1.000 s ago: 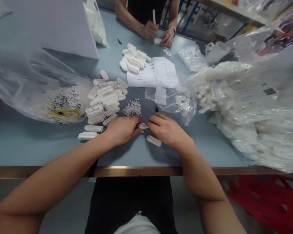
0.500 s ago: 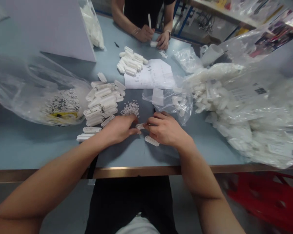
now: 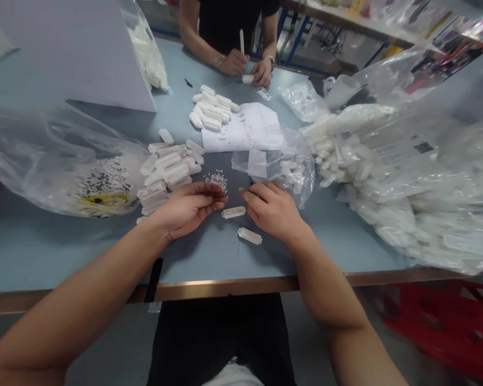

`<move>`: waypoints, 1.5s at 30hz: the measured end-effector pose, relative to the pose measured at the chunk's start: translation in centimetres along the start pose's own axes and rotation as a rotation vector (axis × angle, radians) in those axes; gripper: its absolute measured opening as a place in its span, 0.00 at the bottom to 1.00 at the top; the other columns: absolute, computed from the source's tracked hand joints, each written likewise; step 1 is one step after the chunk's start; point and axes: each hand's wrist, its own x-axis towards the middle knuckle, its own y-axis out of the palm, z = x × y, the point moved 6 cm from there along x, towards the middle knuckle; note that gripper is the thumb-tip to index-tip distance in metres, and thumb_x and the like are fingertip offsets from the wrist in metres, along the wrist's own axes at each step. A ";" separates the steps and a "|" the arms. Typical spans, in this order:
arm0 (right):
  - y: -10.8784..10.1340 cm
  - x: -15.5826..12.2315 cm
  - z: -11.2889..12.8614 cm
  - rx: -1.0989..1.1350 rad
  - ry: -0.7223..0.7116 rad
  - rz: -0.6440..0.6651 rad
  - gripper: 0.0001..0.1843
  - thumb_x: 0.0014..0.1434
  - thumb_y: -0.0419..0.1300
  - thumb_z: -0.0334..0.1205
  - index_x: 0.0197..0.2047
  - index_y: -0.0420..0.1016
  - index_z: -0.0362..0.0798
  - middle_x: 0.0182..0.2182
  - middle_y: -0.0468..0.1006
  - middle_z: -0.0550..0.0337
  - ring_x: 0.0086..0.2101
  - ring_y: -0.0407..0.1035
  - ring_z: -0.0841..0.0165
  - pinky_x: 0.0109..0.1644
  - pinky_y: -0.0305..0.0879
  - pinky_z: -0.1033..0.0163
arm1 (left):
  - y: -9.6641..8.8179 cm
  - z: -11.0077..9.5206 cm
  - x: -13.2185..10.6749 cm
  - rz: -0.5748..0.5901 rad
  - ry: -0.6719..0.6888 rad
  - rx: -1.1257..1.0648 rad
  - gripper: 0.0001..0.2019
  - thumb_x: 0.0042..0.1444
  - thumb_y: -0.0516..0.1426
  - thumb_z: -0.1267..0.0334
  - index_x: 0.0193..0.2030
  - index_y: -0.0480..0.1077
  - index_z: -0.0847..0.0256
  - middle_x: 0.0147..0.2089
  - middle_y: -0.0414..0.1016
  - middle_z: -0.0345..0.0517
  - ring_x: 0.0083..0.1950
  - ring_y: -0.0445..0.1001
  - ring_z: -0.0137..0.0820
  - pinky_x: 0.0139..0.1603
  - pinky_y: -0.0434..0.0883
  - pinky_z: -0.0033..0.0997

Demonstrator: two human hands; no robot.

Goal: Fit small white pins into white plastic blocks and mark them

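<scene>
A small white plastic connector lies flat on the blue-grey table between my hands, touched by neither. My left hand is just left of it, turned partly palm-up, with the fingers curled in toward the thumb; whether anything small sits in the pinch does not show. My right hand rests just right of the connector with its fingers stretched out low over the table and nothing in them. A second white connector lies by my right wrist. A little heap of tiny white pins sits just beyond my left fingertips.
A pile of white connectors lies to the left, another pile farther back beside paper sheets. Clear plastic bags of parts sit at the left, the middle and the right. Another person's hands work across the table.
Both hands held the connector between them before. It now lies on the table, and my hands have drawn apart, the left turning palm-up. The view tilted slightly.
</scene>
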 end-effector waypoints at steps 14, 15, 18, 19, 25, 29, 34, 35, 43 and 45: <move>0.2 1.1 2.9 0.150 0.020 -0.126 0.11 0.67 0.54 0.38 0.35 0.77 0.48 0.32 0.75 0.58 0.35 0.65 0.67 0.41 0.58 0.60 | 2.1 1.7 -0.2 0.038 -0.042 -0.352 0.05 0.59 0.55 0.76 0.40 0.70 0.67 0.30 0.75 0.45 0.32 0.76 0.25 0.36 0.77 0.24; 0.4 1.1 3.0 0.150 0.020 -0.111 0.12 0.67 0.54 0.38 0.35 0.77 0.48 0.32 0.75 0.58 0.35 0.64 0.67 0.42 0.58 0.60 | 2.1 1.8 -0.2 0.033 -0.047 -0.357 0.05 0.59 0.55 0.76 0.40 0.70 0.67 0.31 0.75 0.45 0.33 0.76 0.25 0.37 0.77 0.23; 0.6 1.1 2.9 0.147 0.029 -0.090 0.12 0.67 0.53 0.37 0.35 0.76 0.48 0.32 0.75 0.58 0.36 0.64 0.67 0.42 0.57 0.59 | 2.1 1.9 -0.4 0.009 -0.072 -0.368 0.05 0.60 0.54 0.75 0.40 0.70 0.67 0.32 0.75 0.46 0.34 0.77 0.26 0.38 0.77 0.24; 0.7 1.1 2.8 0.143 0.038 -0.089 0.12 0.67 0.52 0.36 0.36 0.77 0.48 0.33 0.75 0.57 0.36 0.64 0.67 0.42 0.57 0.59 | 2.2 1.9 -0.4 0.007 -0.079 -0.369 0.05 0.60 0.54 0.75 0.40 0.71 0.67 0.32 0.75 0.47 0.35 0.77 0.26 0.39 0.77 0.25; 1.0 1.1 2.8 0.084 0.042 -0.033 0.13 0.68 0.51 0.38 0.38 0.77 0.47 0.34 0.76 0.56 0.36 0.65 0.65 0.42 0.56 0.58 | 2.4 1.7 -0.6 0.085 -0.020 -0.371 0.08 0.58 0.54 0.75 0.41 0.72 0.67 0.35 0.76 0.47 0.39 0.77 0.28 0.45 0.76 0.29; 1.3 1.1 2.8 0.084 0.052 0.027 0.14 0.68 0.50 0.37 0.37 0.75 0.46 0.33 0.75 0.55 0.36 0.65 0.64 0.42 0.56 0.57 | 2.4 2.0 -0.5 0.072 -0.018 -0.353 0.09 0.57 0.55 0.76 0.42 0.73 0.66 0.36 0.77 0.47 0.41 0.76 0.28 0.47 0.75 0.30; 1.6 1.0 2.1 0.239 0.159 0.069 0.10 0.64 0.52 0.35 0.35 0.73 0.46 0.34 0.75 0.52 0.36 0.66 0.64 0.43 0.61 0.59 | 2.4 2.0 -0.6 0.075 -0.072 -0.309 0.10 0.56 0.56 0.75 0.44 0.73 0.66 0.36 0.77 0.48 0.40 0.76 0.29 0.51 0.74 0.34; 1.5 0.9 1.8 0.295 0.186 0.062 0.09 0.63 0.52 0.35 0.35 0.73 0.46 0.33 0.75 0.53 0.36 0.66 0.65 0.42 0.61 0.60 | 2.4 2.0 -0.6 0.070 -0.075 -0.299 0.09 0.56 0.56 0.75 0.43 0.73 0.66 0.36 0.77 0.48 0.40 0.77 0.29 0.51 0.74 0.34; 0.5 0.2 -0.4 0.575 0.394 -0.027 0.05 0.57 0.56 0.32 0.35 0.72 0.49 0.28 0.76 0.63 0.29 0.67 0.72 0.36 0.60 0.66 | 1.8 0.9 -0.3 0.103 0.019 -0.114 0.08 0.55 0.60 0.66 0.42 0.73 0.65 0.37 0.76 0.47 0.33 0.73 0.27 0.27 0.67 0.25; 0.3 0.2 -0.3 0.603 0.407 -0.040 0.05 0.58 0.56 0.34 0.37 0.73 0.49 0.29 0.76 0.63 0.29 0.67 0.72 0.36 0.60 0.67 | 2.0 1.0 -0.5 0.154 -0.011 -0.070 0.09 0.55 0.61 0.63 0.41 0.73 0.65 0.36 0.75 0.46 0.29 0.69 0.24 0.25 0.63 0.23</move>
